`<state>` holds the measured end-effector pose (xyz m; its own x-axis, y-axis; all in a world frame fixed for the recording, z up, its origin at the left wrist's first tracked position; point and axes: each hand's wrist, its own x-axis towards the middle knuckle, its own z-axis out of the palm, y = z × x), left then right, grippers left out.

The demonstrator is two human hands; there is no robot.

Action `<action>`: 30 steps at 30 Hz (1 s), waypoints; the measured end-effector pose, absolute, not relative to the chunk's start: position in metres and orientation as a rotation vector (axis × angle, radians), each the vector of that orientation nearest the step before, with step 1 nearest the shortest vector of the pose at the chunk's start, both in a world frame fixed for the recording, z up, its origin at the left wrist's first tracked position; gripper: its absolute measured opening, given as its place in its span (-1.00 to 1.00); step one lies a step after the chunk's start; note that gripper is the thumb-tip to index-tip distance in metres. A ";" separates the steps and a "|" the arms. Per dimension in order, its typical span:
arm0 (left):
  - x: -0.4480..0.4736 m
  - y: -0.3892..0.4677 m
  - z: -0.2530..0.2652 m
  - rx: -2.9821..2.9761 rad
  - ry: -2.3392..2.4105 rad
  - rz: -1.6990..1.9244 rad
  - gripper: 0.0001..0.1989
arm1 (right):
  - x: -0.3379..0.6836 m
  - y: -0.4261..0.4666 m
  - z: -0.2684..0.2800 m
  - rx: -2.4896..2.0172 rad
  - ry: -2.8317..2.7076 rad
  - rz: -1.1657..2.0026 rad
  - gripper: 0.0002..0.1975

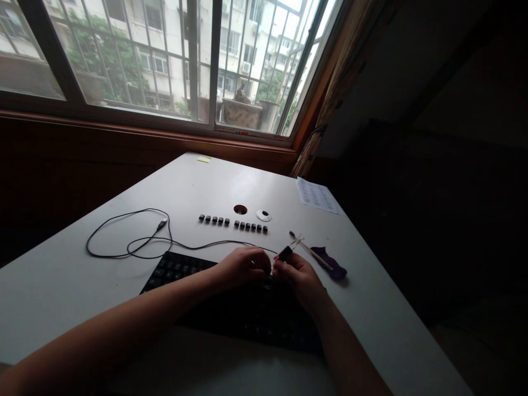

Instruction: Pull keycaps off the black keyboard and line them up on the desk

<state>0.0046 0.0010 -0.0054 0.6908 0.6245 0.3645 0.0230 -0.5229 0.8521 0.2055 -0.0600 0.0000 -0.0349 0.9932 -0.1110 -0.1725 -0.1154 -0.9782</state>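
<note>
left hand (pixel 242 268): curled inward | right hand (pixel 303 279): pinched | forearms (pixel 127 322): converging forward

Head camera: close above table (pixel 190 190), facing forward and down, toward window (pixel 173 71).

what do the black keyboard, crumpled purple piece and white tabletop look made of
Black keyboard: probably matte plastic, from its dull keys.
Crumpled purple piece: likely soft, dull fabric, given its folds; weave unclear.
White tabletop: smooth, semi-gloss, perhaps laminate; window light glows on it.

Black keyboard (pixel 247 313), flat, slightly askew.
Black-handled wire tool (pixel 285 253) tilted near keyboard's far edge; small black keycaps (pixel 227 221) rowed beyond keyboard.
</note>
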 end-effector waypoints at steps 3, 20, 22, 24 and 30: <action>0.004 0.002 -0.006 2.056 0.483 0.854 -0.89 | 0.205 -0.059 0.000 -1.144 -1.020 1.400 -0.74; -0.002 -0.005 0.009 1.808 0.287 0.909 -0.82 | 0.204 -0.057 0.006 -1.138 -0.858 1.305 -0.84; -0.002 -0.004 0.010 1.757 0.318 0.921 -0.82 | 0.204 -0.057 0.006 -1.119 -0.867 1.245 -0.86; -0.001 -0.002 0.010 1.697 0.375 0.917 -0.80 | 0.204 -0.057 0.006 -1.095 -0.880 1.184 -0.88; 0.002 0.004 0.000 1.592 0.491 0.925 -0.78 | 0.207 -0.057 0.004 -1.069 -0.883 1.206 -0.87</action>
